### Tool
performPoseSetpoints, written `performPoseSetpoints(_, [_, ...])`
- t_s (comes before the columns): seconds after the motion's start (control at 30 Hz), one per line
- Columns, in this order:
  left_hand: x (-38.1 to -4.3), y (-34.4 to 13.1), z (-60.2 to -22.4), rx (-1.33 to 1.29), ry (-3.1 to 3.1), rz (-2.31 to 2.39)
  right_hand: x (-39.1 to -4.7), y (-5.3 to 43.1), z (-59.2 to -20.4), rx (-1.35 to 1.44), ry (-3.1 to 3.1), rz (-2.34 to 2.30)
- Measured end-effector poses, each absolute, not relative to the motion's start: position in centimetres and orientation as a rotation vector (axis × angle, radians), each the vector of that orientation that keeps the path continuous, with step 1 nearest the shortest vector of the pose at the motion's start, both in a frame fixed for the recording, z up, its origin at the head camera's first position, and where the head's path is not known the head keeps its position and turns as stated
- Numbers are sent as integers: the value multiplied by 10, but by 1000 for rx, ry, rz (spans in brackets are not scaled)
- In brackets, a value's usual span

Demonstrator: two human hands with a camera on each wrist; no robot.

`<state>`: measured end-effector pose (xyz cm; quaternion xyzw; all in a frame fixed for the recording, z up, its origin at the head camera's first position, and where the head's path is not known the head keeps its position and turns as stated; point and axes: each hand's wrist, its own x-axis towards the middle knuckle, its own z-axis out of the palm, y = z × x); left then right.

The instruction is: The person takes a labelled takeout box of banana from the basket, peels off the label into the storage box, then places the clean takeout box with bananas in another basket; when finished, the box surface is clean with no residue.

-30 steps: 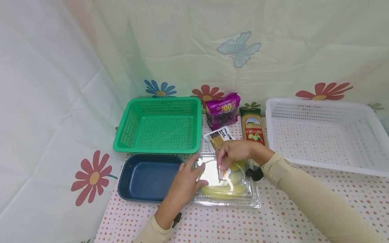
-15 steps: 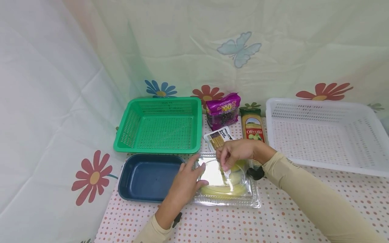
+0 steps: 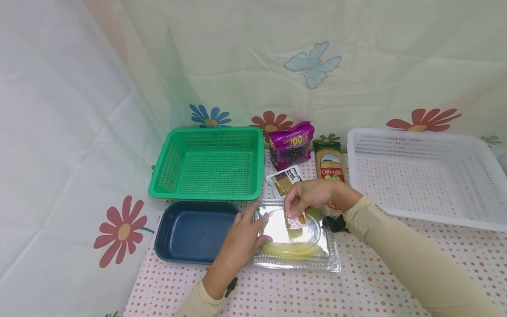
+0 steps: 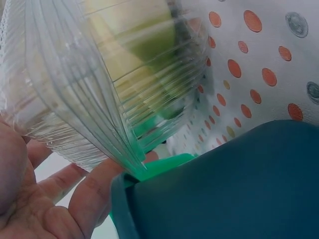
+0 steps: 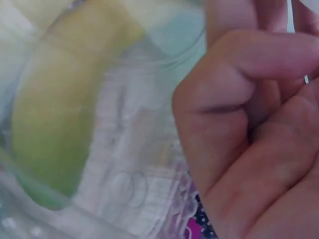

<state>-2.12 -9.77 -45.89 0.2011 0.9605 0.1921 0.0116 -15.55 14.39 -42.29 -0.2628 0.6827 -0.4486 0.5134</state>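
A clear plastic clamshell box (image 3: 273,259) with yellow-green bananas (image 3: 291,250) inside lies on the table. My left hand (image 3: 246,235) rests on its left side, fingers spread and fairly straight. In the left wrist view those fingers (image 4: 92,191) lie along the box's ridged rim, beside the dark blue tub (image 4: 219,189). Above the lid, my right hand (image 3: 309,198) pinches a small white label with orange print (image 3: 296,221) between thumb and fingertips. Whether the label's lower edge touches the lid, I cannot tell. In the right wrist view, curled fingers (image 5: 214,104) show beside a banana (image 5: 65,109); the label is hidden there.
Left of the box stand a dark blue tub (image 3: 194,235) and a green basket (image 3: 206,196). Behind it lie a flat white-edged pack (image 3: 283,180), a purple bag (image 3: 292,145) and an Olivoila pack (image 3: 330,163). A white basket (image 3: 428,218) is at right.
The label, earlier flat-looking and then turned to its white side, now shows its print under my right fingertips. My right hand has shifted slightly; the left hand stays in place.
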Motion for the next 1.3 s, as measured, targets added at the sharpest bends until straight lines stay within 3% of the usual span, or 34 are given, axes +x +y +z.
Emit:
performPoseSetpoints(0.7, [-22,-101,-455,578,2897,789,-149,143,-417,-568,1678,-1067])
performPoseSetpoints(1.3, [-26,-125,-434,505,2721,1095,-147,129,-415,-677,1758,-1058])
